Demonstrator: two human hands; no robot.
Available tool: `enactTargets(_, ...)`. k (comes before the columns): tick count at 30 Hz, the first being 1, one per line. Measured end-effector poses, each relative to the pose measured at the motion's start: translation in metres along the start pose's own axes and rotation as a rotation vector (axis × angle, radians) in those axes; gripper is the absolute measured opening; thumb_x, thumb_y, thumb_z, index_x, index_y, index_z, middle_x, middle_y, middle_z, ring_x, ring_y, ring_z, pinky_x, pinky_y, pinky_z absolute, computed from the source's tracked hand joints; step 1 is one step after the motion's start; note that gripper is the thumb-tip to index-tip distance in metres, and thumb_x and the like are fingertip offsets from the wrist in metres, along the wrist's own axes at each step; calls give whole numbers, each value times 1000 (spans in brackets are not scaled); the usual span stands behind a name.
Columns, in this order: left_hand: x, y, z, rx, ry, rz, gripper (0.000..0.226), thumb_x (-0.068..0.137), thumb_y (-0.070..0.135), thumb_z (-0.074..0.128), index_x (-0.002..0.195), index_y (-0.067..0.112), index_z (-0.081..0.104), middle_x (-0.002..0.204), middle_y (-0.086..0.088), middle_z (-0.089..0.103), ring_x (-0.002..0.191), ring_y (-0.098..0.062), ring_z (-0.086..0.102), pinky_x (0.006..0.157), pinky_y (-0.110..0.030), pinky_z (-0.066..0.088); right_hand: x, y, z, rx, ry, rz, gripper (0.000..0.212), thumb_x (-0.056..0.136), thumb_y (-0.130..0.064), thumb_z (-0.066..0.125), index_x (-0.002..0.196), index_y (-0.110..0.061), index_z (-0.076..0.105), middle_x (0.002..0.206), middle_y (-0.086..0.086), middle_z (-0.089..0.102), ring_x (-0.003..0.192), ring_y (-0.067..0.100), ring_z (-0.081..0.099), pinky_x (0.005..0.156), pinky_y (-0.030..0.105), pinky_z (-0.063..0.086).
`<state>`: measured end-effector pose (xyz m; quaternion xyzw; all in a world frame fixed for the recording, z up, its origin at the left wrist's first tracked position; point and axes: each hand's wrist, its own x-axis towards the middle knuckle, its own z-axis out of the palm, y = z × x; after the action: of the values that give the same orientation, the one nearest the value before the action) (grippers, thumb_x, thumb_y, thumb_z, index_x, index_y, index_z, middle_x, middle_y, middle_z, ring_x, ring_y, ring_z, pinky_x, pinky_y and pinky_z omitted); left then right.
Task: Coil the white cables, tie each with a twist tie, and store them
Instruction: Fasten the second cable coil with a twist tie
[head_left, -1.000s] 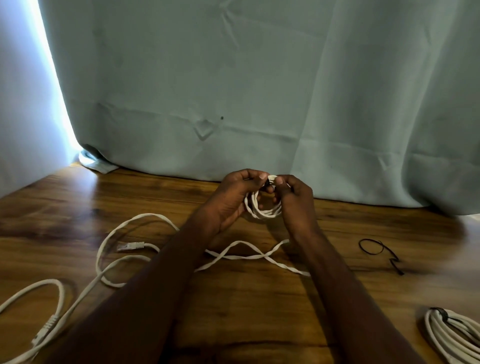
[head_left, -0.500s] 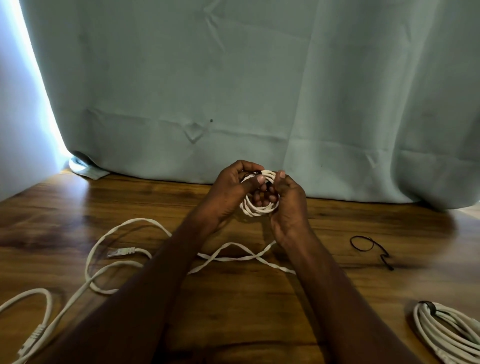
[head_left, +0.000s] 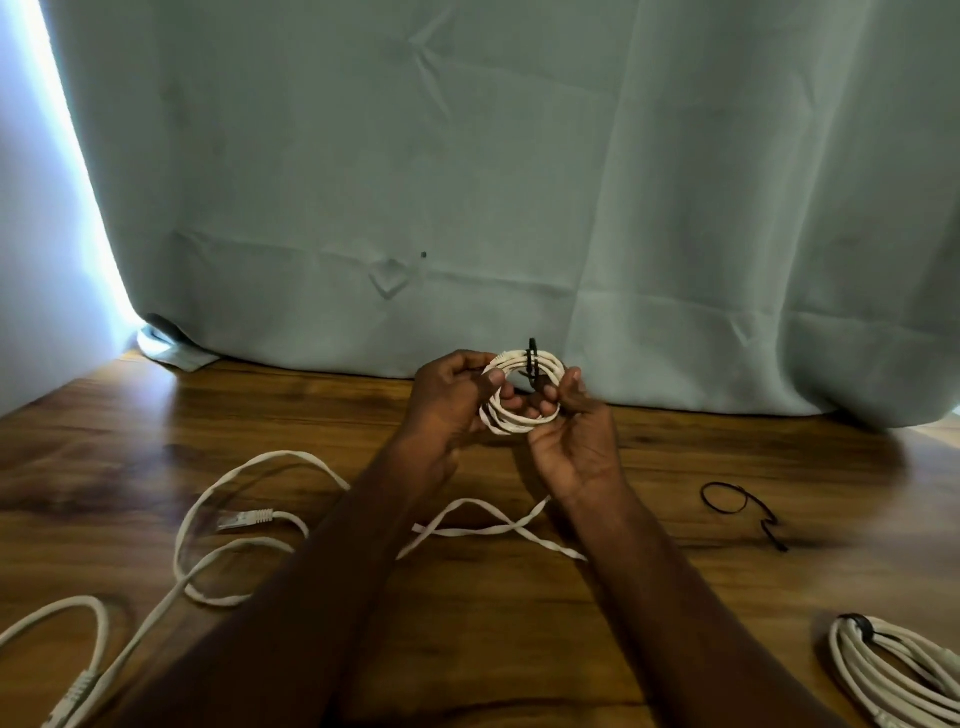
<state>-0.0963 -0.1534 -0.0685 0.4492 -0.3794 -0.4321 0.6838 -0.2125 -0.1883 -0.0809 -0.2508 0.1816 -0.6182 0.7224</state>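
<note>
Both my hands hold a small coil of white cable (head_left: 540, 361) up above the wooden table (head_left: 675, 597). My left hand (head_left: 452, 402) grips the coil's left side. My right hand (head_left: 574, 441) holds its right and lower side, fingers through the loop. A black twist tie (head_left: 532, 358) wraps the top of the coil, one end sticking up. A loose flat white cable (head_left: 249, 467) sprawls over the table under my forearms, its plug (head_left: 244, 518) lying at the left. A spare black twist tie (head_left: 737, 506) lies to the right.
A tied coil of white cable (head_left: 893, 670) lies at the bottom right corner. Another white cable (head_left: 62, 644) loops at the bottom left. A pale green curtain (head_left: 519, 182) hangs along the table's far edge.
The coil has turned so its open ring faces me, and the black tie now shows at its top. My right hand has rolled palm-up under it.
</note>
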Motion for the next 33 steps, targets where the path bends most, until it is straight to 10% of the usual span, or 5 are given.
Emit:
enactTargets(8, 1, -14, 8, 146, -41, -97, 6, 98, 12, 68, 103, 12, 71, 106, -15, 77, 96, -27, 75, 88, -45, 62, -5, -6, 0, -265, -55, -242, 22, 106, -6, 49, 121, 0, 64, 91, 5, 74, 72, 9, 71, 69, 29, 61)
enactTargets(14, 6, -3, -6, 415, -113, 184, 50, 89, 9, 76, 132, 27, 60, 112, -6, 72, 102, -18, 71, 84, -30, 60, -2, -15, -9, -508, 11, -274, 27, 106, -10, 51, 124, -3, 69, 88, 9, 67, 76, 17, 62, 65, 28, 57)
enactTargets(21, 8, 4, -13, 431, -237, 294, 35, 94, -2, 67, 124, 15, 69, 106, -2, 78, 96, -14, 75, 87, -27, 60, 0, -11, -4, -747, 16, -284, 20, 104, -16, 57, 110, -14, 76, 110, 9, 77, 108, 31, 72, 99, 54, 57)
enactTargets(33, 5, -3, -12, 688, -155, 484, 45, 91, 11, 75, 131, 21, 57, 101, 3, 77, 93, -6, 72, 82, -23, 58, -10, -13, -3, -1454, -20, -717, 24, 91, -46, 74, 99, -24, 80, 109, -7, 61, 109, 11, 51, 83, 26, 46)
